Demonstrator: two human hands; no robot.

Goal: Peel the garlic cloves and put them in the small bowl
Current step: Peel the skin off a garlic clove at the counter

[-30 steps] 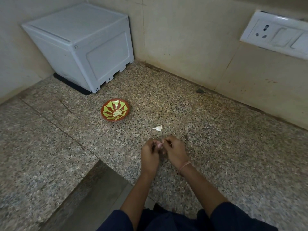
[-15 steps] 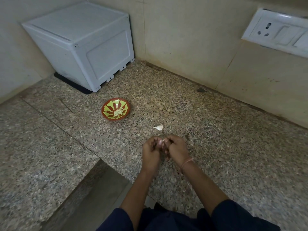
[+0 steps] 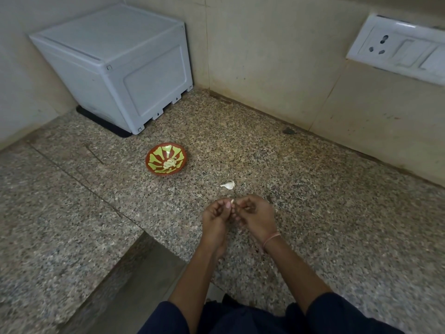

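Both hands meet low over the granite worktop (image 3: 313, 213), fingers curled in toward each other. The left hand (image 3: 215, 219) pinches a garlic clove (image 3: 232, 202) between thumb and fingertips, only its pale tip showing above them; the right hand (image 3: 256, 216) is closed to a fine pinch right against it, apparently working at the skin (whether it has hold of a strip of peel is too small to tell). The clove's tip points up and away from the person, though most of its length is hidden.

The small bowl (image 3: 166, 161), red-brown with green petals, sits forward and to the left of the hands, well apart from them, with a little heap of pale peeled cloves (image 3: 170, 163) in its bottom. The left hand is the nearer one to it, so the drop will likely be a forward-left reach with that hand once the skin is off.

Between hands and bowl, just beyond the fingertips, lies one more whitish piece (image 3: 228, 185) on the worktop, either an unpeeled clove or a husk.
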